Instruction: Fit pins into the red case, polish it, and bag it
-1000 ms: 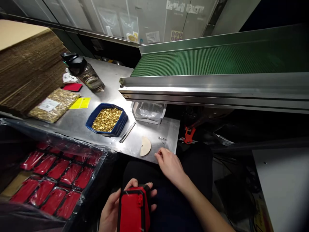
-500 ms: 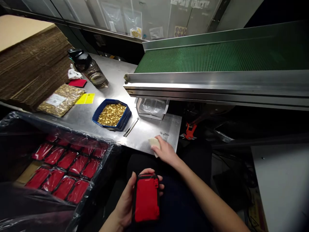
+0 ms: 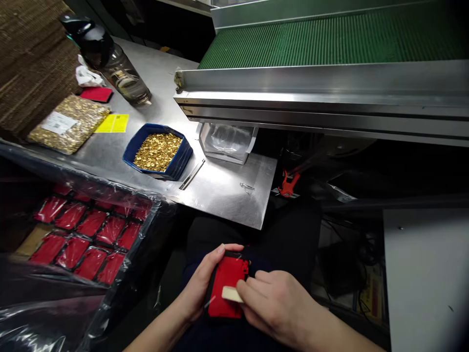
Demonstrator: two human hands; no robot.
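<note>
My left hand [image 3: 203, 276] is closed around the left side of a red and black phone-case-like piece [image 3: 227, 274], holding it above my lap with the red face up. My right hand [image 3: 273, 300] grips a small cream-coloured pad [image 3: 231, 294], perhaps folded cloth, which lies against the lower part of the red face. Part of the pad is hidden by the fingers. At the lower left, a box lined with clear plastic [image 3: 146, 222] holds several similar red and black pieces [image 3: 91, 222] in rows.
On the metal table [image 3: 220, 195] are a blue bin [image 3: 179, 164] of small gold parts, a slim knife-like tool [image 3: 192, 174], small metal pins [image 3: 247, 187], a bottle [image 3: 124, 73] and a bag of gold parts [image 3: 69, 124]. A green conveyor [image 3: 293, 44] slants over it. An orange clamp [image 3: 288, 185] is beside it.
My right hand has left the table's front edge with the cream pad and come down onto the red face. My left hand still holds the piece, now slightly tilted. The view has dipped.
</note>
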